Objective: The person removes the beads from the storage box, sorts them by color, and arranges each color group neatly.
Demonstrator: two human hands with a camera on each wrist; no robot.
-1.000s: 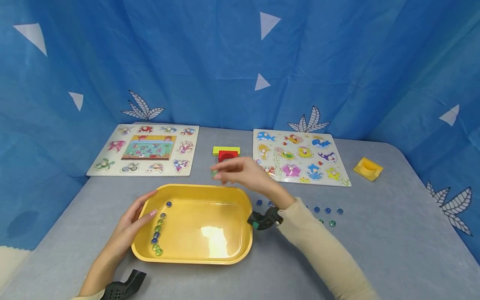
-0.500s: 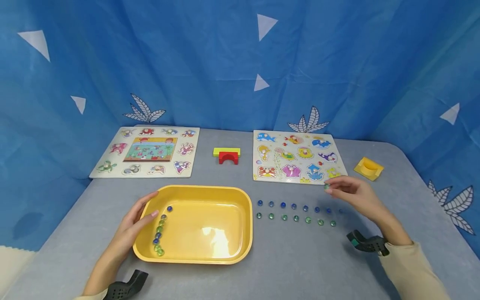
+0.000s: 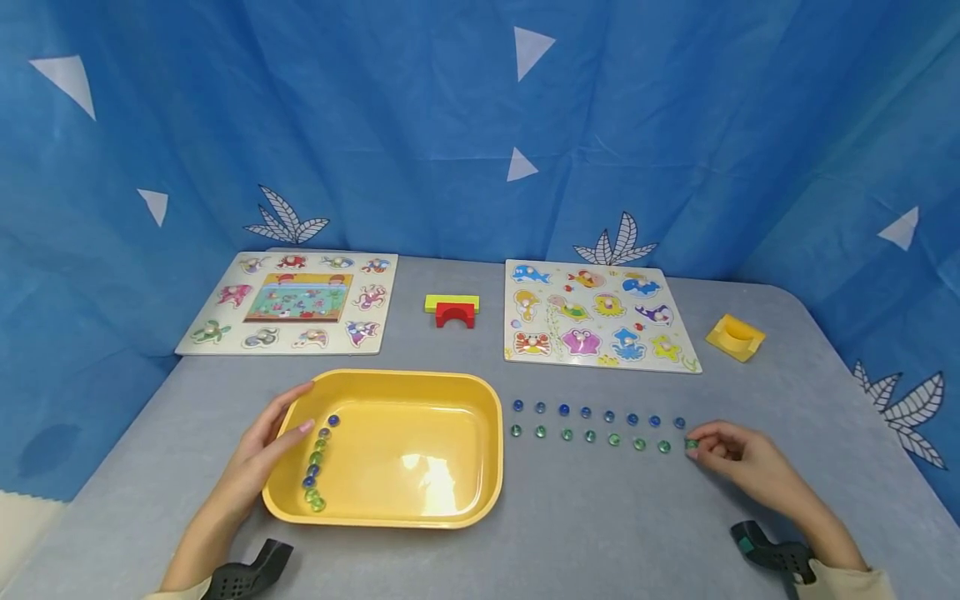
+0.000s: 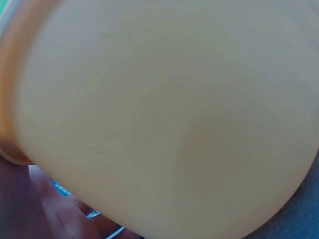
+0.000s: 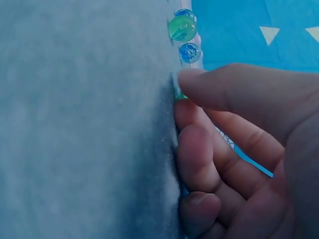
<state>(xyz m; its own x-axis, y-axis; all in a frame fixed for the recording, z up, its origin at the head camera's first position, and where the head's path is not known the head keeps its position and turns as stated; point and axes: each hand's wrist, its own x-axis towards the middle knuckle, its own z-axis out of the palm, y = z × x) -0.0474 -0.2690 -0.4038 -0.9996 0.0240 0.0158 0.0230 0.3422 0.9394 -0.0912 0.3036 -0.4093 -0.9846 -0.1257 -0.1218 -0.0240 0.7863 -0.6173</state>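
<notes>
My right hand (image 3: 746, 467) pinches a green marble (image 3: 692, 445) between thumb and fingertips at the table surface, at the right end of a row of green marbles (image 3: 614, 439). Behind it runs a row of blue marbles (image 3: 609, 416). In the right wrist view the pinched marble is mostly hidden by the thumb (image 5: 234, 87). My left hand (image 3: 255, 454) grips the left rim of a yellow tray (image 3: 495, 454), thumb over the inside and fingers outside. Several blue and green marbles (image 3: 314, 470) lie along the tray's left side. The tray's wall (image 4: 164, 109) fills the left wrist view.
A knob puzzle board (image 3: 225, 292) lies at the back left, another sea-animal board (image 3: 600, 312) at the back right. Between them sit a red arch block (image 3: 455, 312) and a yellow-green block (image 3: 452, 300). A yellow block (image 3: 737, 337) lies farther right, before a blue curtain (image 3: 420, 125).
My right hand has carried a green marble from above the tray's back edge to the right, then down to the table at the green row's end. The left hand stays on the tray.
</notes>
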